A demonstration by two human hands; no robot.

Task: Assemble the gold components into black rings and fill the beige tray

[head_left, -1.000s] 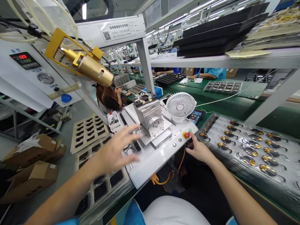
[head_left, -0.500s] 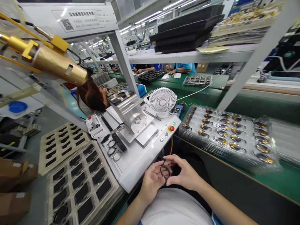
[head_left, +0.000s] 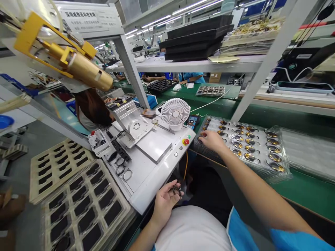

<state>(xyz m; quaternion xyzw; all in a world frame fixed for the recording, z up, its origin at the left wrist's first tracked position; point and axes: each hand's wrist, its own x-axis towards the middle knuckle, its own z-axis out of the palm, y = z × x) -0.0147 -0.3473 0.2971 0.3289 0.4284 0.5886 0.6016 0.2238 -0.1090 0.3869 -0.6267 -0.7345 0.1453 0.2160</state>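
My left hand [head_left: 164, 202], low in front of my lap, has its fingers closed round a thin dark ring [head_left: 177, 190]. Out to the right, my right hand [head_left: 213, 141] reaches over the near left part of a clear plastic tray [head_left: 284, 153]. Its fingertips are pinched together at the tray's leftmost column; what they grip, if anything, is too small to make out. Rows of small round dark parts with amber film and thin black tails [head_left: 250, 149] lie in this tray.
A white machine base with a red stop button [head_left: 185, 142] stands ahead, a metal fixture [head_left: 134, 125] on it. Loose rings [head_left: 127, 175] lie at its left. Behind are a white fan [head_left: 176, 113] and a shelf. Lower left are stacked trays [head_left: 125, 212]; a gold cylinder [head_left: 91, 73] hangs above.
My right hand has left the ring and moved right to the clear tray. My left hand keeps the ring near my lap. The metal fixture sits further back, and the view has shifted slightly.
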